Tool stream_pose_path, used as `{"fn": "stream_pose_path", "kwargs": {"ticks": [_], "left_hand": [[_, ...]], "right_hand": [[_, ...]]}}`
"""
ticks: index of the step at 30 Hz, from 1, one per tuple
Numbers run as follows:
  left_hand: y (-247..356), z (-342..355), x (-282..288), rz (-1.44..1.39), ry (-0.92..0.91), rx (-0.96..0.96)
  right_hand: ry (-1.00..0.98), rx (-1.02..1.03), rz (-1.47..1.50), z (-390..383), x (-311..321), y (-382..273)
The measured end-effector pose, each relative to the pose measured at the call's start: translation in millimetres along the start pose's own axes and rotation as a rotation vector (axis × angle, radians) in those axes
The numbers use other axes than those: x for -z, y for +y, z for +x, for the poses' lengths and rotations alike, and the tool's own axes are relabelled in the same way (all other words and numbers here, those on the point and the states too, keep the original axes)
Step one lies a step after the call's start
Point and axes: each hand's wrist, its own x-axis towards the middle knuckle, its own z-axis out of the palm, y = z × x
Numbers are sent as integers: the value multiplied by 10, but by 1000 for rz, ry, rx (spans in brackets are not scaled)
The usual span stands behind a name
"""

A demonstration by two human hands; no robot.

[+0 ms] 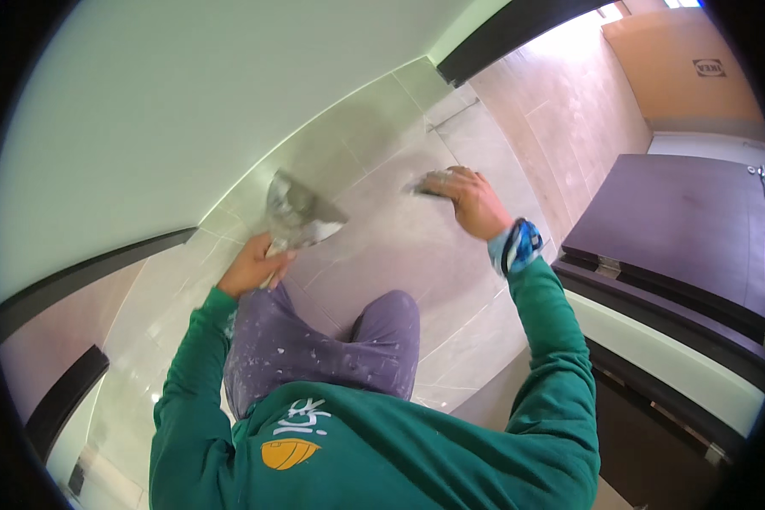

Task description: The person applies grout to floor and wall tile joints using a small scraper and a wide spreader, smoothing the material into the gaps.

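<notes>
Green sweatshirt and paint-spattered trousers fill the lower view. Left hand grasps a wide trowel by its handle, blade raised over the tiled floor. Right hand is clenched around a small scraper, pressed against the tiles.

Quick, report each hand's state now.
Left hand: closed on a wide putty knife.
Right hand: closed on a small tool, kind unclear.
</notes>
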Motion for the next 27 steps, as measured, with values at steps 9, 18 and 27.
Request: {"fn": "stream_pose_path", "kwargs": {"ticks": [9, 18, 27], "left_hand": [[-1369, -76, -15, 74, 332, 203], [-1396, 29, -52, -28, 388, 300], [-1272, 150, -10, 68, 378, 388]], "right_hand": [[-74, -284, -231, 798, -1093, 2046], [-92, -193, -230, 830, -1557, 2384], [-65, -137, -228, 835, -1642, 2123]]}}
